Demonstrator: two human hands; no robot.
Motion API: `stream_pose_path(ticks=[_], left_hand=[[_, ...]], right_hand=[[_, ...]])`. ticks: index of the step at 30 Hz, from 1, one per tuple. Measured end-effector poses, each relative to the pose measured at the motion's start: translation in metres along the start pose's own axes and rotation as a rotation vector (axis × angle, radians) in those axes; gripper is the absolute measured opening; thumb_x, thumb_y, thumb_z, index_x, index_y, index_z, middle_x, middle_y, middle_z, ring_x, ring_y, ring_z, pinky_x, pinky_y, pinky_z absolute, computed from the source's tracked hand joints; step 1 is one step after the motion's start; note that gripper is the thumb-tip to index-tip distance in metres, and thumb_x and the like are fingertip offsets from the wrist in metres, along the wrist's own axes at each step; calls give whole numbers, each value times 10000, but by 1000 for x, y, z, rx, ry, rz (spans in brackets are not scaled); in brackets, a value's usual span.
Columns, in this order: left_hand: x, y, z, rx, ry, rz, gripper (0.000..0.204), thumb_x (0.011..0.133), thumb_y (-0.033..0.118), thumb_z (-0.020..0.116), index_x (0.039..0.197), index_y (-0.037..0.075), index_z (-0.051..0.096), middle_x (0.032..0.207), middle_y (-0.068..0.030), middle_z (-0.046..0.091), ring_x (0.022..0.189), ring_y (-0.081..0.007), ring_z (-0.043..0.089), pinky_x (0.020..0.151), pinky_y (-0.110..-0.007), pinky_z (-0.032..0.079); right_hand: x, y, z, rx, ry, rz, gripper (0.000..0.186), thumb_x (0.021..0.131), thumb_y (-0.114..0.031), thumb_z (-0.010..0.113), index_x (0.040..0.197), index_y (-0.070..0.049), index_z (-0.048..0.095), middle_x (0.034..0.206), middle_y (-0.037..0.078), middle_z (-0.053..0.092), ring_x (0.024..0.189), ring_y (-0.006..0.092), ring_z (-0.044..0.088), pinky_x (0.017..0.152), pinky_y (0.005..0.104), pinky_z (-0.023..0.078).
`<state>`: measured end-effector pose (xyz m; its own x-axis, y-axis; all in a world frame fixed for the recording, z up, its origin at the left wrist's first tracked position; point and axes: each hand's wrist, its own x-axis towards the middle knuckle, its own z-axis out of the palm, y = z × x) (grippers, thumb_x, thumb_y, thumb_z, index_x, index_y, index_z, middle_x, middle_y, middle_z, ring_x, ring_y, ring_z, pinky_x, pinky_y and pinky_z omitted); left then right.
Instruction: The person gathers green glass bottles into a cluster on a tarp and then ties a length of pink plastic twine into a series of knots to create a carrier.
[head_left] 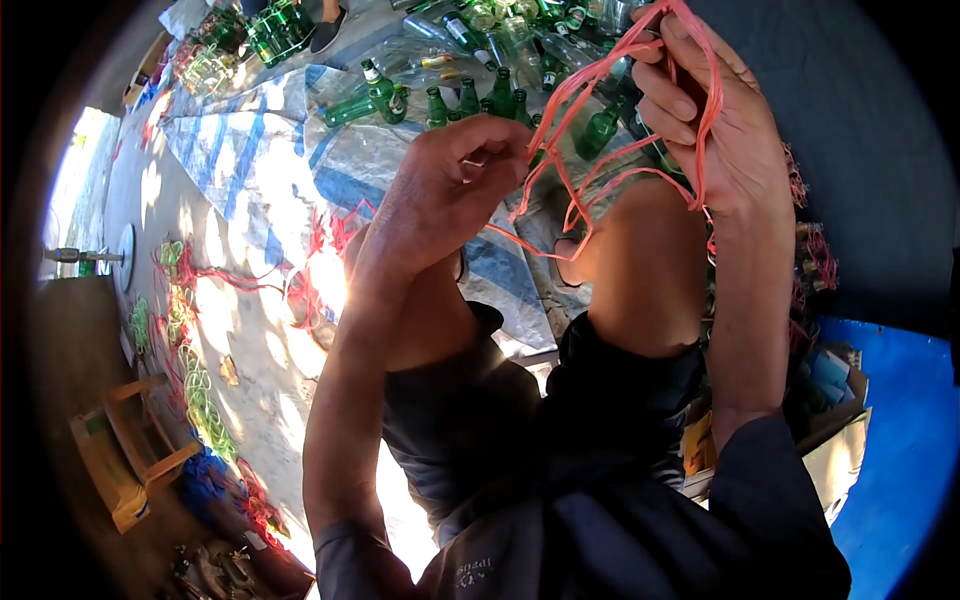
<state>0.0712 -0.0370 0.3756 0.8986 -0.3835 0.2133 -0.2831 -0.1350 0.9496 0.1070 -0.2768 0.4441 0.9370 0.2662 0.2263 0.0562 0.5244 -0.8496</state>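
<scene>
Pink plastic twine (585,95) hangs in loose loops between my two raised hands, above my knees. My left hand (465,170) pinches part of it, with thumb and fingers pressed together. At the upper right, my right hand (715,120) is curled around the top of the loops, and a strand runs down along its palm. One length of the twine droops in front of my right knee. Just beyond my hands, several green glass bottles (468,100) stand on a white and blue striped sheet (270,150).
More bottles (500,35) lie heaped at the back. A shoe (327,30) shows at the far left. Pink twine (325,255) and green twine (200,400) lie tangled on the floor at left, near a small wooden stool (145,430). A cardboard box (840,430) stands at right beside a blue panel (900,420).
</scene>
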Motion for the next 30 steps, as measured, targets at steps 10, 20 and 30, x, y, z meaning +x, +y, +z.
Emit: stream_pose_path(ticks=[10, 20, 30], left_hand=[[-9, 16, 9, -44, 103, -185, 250, 941, 70, 650, 1177, -10, 641, 802, -17, 586, 729, -55, 523, 633, -243, 441], [-8, 3, 35, 17, 53, -151, 245, 936, 43, 684, 1175, -11, 669, 727, 94, 514, 625, 9, 408, 549, -195, 321], [-7, -3, 43, 108, 195, -92, 108, 943, 39, 674, 1021, -6, 734, 724, 68, 586, 639, 7, 454, 532, -200, 344]], right_hand=[[-15, -15, 17, -93, 229, 149, 187, 1032, -193, 580, 965, -31, 643, 732, 26, 623, 455, 34, 448, 344, 169, 290], [-22, -17, 17, -105, 234, 176, 155, 1017, -216, 620, 993, -71, 667, 733, -10, 615, 465, 31, 429, 360, 174, 269], [-28, -23, -8, -503, -80, -48, 161, 1027, -136, 601, 1123, -42, 690, 820, 30, 677, 552, 54, 478, 462, 189, 356]])
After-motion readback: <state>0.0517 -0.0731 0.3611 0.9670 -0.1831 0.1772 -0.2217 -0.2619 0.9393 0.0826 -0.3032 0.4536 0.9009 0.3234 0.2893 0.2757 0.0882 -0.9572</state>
